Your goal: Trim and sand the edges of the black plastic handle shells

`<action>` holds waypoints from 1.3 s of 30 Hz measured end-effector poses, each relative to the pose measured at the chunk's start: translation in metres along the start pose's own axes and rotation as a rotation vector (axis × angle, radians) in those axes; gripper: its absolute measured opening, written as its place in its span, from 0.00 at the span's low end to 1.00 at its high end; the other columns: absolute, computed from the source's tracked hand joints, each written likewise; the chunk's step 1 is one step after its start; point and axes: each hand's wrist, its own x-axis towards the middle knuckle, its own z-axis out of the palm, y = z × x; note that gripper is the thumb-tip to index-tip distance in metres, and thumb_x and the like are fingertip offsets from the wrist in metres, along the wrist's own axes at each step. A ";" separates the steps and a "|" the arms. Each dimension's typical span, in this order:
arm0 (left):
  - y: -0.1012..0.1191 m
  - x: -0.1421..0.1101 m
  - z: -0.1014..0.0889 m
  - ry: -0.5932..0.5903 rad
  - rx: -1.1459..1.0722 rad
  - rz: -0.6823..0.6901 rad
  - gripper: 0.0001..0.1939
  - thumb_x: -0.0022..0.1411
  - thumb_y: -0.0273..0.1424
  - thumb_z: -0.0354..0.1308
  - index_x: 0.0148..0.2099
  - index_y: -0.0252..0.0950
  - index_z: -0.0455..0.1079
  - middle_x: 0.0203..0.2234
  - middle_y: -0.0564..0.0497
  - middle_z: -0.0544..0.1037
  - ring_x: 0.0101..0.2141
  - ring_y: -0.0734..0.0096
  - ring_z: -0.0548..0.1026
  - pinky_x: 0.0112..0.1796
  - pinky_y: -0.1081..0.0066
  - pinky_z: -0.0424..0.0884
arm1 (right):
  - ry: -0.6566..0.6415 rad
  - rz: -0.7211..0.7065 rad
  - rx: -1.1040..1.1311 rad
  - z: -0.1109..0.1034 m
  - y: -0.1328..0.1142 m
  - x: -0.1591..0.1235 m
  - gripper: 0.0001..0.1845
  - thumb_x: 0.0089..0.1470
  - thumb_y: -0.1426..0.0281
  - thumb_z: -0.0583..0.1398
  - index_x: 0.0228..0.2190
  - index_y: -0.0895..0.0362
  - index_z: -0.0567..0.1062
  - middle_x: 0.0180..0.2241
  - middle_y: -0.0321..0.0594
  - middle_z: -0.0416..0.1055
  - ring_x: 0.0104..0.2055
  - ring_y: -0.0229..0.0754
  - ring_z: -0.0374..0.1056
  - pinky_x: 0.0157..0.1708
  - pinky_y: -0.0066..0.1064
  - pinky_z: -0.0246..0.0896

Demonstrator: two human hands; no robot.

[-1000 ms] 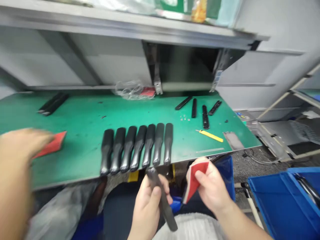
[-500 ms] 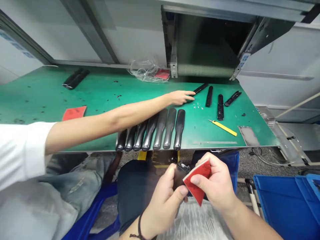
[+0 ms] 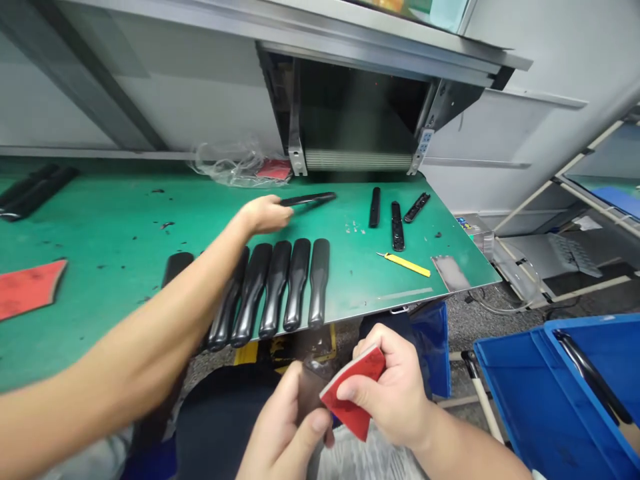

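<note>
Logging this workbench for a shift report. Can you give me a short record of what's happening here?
Left hand: holds a black handle
Right hand: holds a red sheet against the handle
Co-worker's hand: at a black strip
Bench: green bench with a row of black handles, a yellow cutter, another red sheet
Floor: blue crate
</note>
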 end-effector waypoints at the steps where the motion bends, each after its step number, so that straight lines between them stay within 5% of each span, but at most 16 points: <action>1: 0.013 0.009 -0.008 0.025 0.011 0.017 0.19 0.75 0.46 0.58 0.36 0.37 0.68 0.21 0.60 0.68 0.23 0.78 0.76 0.26 0.76 0.62 | 0.012 -0.016 -0.020 0.000 0.000 0.000 0.34 0.42 0.45 0.77 0.27 0.51 0.65 0.21 0.31 0.69 0.21 0.36 0.65 0.20 0.28 0.62; 4: 0.010 -0.029 -0.010 0.028 0.068 0.058 0.23 0.68 0.52 0.61 0.31 0.42 0.65 0.15 0.62 0.57 0.17 0.75 0.71 0.22 0.76 0.62 | 0.015 -0.049 -0.096 0.000 -0.001 0.000 0.32 0.46 0.44 0.76 0.27 0.51 0.65 0.22 0.31 0.68 0.22 0.36 0.64 0.20 0.29 0.62; 5: -0.005 -0.059 -0.001 0.033 0.138 0.174 0.22 0.67 0.55 0.62 0.35 0.42 0.68 0.15 0.61 0.59 0.17 0.72 0.71 0.20 0.74 0.63 | 0.008 -0.064 -0.118 -0.001 -0.002 0.000 0.31 0.47 0.45 0.76 0.27 0.51 0.65 0.23 0.31 0.68 0.22 0.36 0.63 0.20 0.29 0.62; 7: -0.048 -0.122 0.025 -0.023 0.192 0.198 0.23 0.60 0.55 0.69 0.35 0.42 0.70 0.16 0.58 0.66 0.17 0.67 0.71 0.19 0.70 0.66 | -0.001 -0.095 -0.164 -0.003 -0.003 -0.001 0.30 0.49 0.46 0.75 0.27 0.51 0.65 0.23 0.32 0.67 0.22 0.36 0.62 0.21 0.29 0.61; 9: -0.092 -0.170 0.051 -0.018 0.243 0.226 0.19 0.66 0.50 0.65 0.35 0.41 0.69 0.19 0.54 0.73 0.19 0.68 0.72 0.21 0.69 0.68 | -0.001 -0.125 -0.214 -0.007 -0.005 -0.001 0.28 0.51 0.49 0.74 0.26 0.51 0.65 0.22 0.31 0.67 0.23 0.36 0.62 0.22 0.30 0.60; 11: -0.121 -0.191 0.065 -0.059 0.476 0.314 0.09 0.74 0.40 0.59 0.42 0.40 0.70 0.29 0.51 0.79 0.26 0.67 0.77 0.27 0.69 0.72 | 0.008 -0.161 -0.286 -0.011 -0.007 -0.002 0.26 0.54 0.52 0.74 0.26 0.52 0.66 0.22 0.31 0.67 0.23 0.36 0.61 0.24 0.30 0.60; 16: -0.128 -0.182 0.055 0.044 0.923 0.617 0.08 0.76 0.32 0.56 0.41 0.40 0.61 0.28 0.55 0.71 0.23 0.72 0.71 0.25 0.71 0.62 | 0.005 -0.295 -0.515 -0.019 -0.012 -0.002 0.18 0.58 0.63 0.73 0.27 0.54 0.71 0.24 0.31 0.69 0.25 0.35 0.64 0.26 0.29 0.60; 26: -0.129 -0.186 0.056 0.171 1.226 0.848 0.05 0.73 0.22 0.56 0.41 0.36 0.67 0.26 0.53 0.67 0.25 0.68 0.65 0.28 0.64 0.58 | -0.020 -0.495 -0.763 -0.017 -0.025 0.000 0.17 0.57 0.69 0.73 0.27 0.53 0.69 0.26 0.30 0.64 0.26 0.35 0.61 0.26 0.30 0.57; 39: -0.130 -0.188 0.049 0.146 1.306 0.884 0.06 0.73 0.22 0.54 0.44 0.36 0.71 0.26 0.52 0.70 0.26 0.67 0.65 0.28 0.63 0.57 | -0.044 -0.480 -0.815 -0.011 -0.024 0.000 0.21 0.59 0.68 0.71 0.27 0.52 0.64 0.25 0.29 0.62 0.25 0.35 0.59 0.25 0.30 0.54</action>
